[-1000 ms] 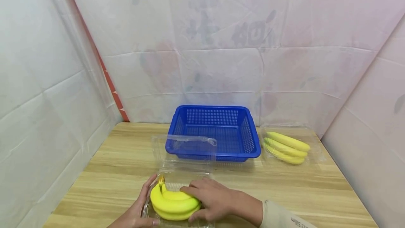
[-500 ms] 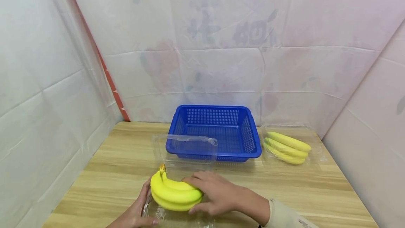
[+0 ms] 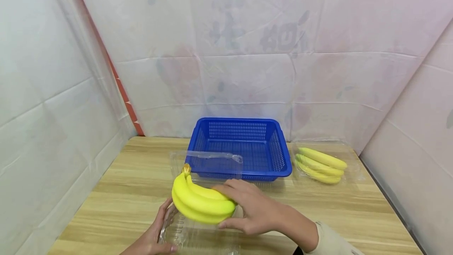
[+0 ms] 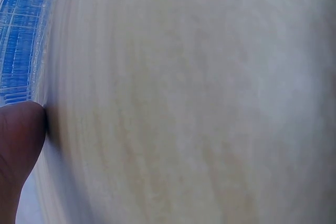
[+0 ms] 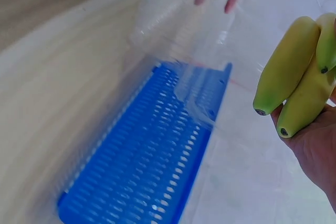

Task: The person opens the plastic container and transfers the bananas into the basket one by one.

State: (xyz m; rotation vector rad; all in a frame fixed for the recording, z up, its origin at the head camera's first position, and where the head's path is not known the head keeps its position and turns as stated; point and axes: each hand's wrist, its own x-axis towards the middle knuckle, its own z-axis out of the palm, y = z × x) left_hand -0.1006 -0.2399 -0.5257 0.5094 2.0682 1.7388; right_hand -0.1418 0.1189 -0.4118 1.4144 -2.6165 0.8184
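A bunch of yellow bananas [image 3: 201, 204] is held above the clear plastic clamshell container [image 3: 198, 239], stem end up and to the left. My right hand [image 3: 253, 209] grips the bunch by its right end, fingers behind and thumb in front. In the right wrist view the greenish tips of the bananas [image 5: 291, 66] stick out beside the palm. My left hand [image 3: 153, 233] holds the left end of the container between thumb and fingers. The container's raised lid [image 3: 212, 166] stands open behind. Only the left thumb [image 4: 18, 140] shows in the left wrist view.
A blue plastic basket [image 3: 240, 145] stands at the back of the wooden table [image 3: 124, 192], partly behind the lid. To its right lies another clear container with bananas [image 3: 320, 164]. White sheeting [image 3: 247, 78] encloses the table on the left, back and right.
My right hand has lifted the bunch of bananas up out of the clear container, raising its stem end and shifting slightly right. The left hand stays on the container.
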